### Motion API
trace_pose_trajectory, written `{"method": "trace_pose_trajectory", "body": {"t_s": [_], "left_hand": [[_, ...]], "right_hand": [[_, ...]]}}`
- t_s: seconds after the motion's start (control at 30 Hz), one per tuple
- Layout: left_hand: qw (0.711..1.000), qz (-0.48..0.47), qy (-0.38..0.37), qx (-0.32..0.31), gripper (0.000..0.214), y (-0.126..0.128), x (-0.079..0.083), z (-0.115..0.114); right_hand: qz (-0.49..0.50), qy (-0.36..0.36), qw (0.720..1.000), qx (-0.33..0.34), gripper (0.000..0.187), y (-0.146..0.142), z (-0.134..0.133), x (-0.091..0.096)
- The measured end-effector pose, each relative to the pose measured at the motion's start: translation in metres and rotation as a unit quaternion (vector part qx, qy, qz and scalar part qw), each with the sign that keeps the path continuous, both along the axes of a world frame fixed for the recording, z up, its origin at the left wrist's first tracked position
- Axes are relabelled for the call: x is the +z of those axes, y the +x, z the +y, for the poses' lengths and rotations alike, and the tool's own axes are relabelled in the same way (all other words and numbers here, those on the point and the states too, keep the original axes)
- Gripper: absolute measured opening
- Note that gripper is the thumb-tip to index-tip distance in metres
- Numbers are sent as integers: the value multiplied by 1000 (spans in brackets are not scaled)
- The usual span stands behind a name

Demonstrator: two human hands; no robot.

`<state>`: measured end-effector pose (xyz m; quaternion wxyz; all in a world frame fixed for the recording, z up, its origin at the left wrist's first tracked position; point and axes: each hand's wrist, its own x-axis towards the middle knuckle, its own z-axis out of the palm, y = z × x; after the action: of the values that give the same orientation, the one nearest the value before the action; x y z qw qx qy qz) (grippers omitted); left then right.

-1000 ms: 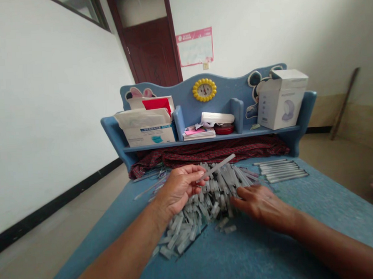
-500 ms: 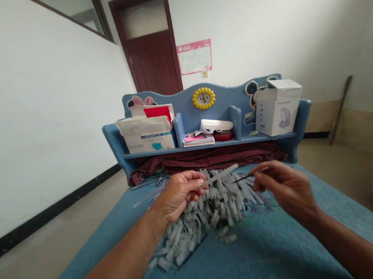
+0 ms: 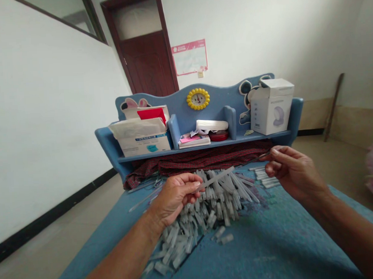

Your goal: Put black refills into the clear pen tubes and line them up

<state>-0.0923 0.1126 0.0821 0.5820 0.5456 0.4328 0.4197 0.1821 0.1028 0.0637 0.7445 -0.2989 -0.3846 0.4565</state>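
My left hand point(image 3: 176, 194) is closed in a pinch on a long clear plastic tube point(image 3: 216, 177) that points up and to the right over a big heap of short clear plastic pieces point(image 3: 203, 213) on the blue desk point(image 3: 273, 251). My right hand point(image 3: 293, 173) hovers to the right of the tube's tip, fingers pinched on a thin dark rod point(image 3: 256, 157) aimed back toward the tube. The two held parts are apart.
A row of finished tubes point(image 3: 265, 178) lies behind my right hand. A red checked cloth point(image 3: 206, 159) sits under the blue shelf point(image 3: 205, 140), which holds a mask box point(image 3: 142, 137), books point(image 3: 194, 140), a yellow clock point(image 3: 198, 99) and a white carton point(image 3: 272, 106).
My right hand left the heap, picked up a thin dark rod and raised it up and to the right. My left hand kept the tube almost still.
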Motion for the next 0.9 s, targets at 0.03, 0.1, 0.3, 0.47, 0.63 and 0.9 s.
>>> {"method": "trace_pose_trajectory", "body": {"t_s": [0.03,0.1,0.3,0.47,0.63,0.9], "left_hand": [[1000,1,0,0,14,0,0,0],[1000,3,-1,-3,13,0,-1,0],[1000,0,-5,-8,13,0,-2,-1],[1000,-1,-4,-9,13,1,-2,-1],[1000,6,-12,-16,12,4,-4,-2],[999,3,-28,-36,14,13,-5,-12]], "right_hand": [[0,-2,1000,2,16,-1,0,-1],[1,-6,1000,7,17,-2,0,-2],[-1,-8,1000,7,16,0,0,-1],[5,-17,1000,-1,18,2,2,-1],[-3,-23,1000,19,18,-3,1,-5],[-29,-20,997,65,19,-11,-3,-9]]}}
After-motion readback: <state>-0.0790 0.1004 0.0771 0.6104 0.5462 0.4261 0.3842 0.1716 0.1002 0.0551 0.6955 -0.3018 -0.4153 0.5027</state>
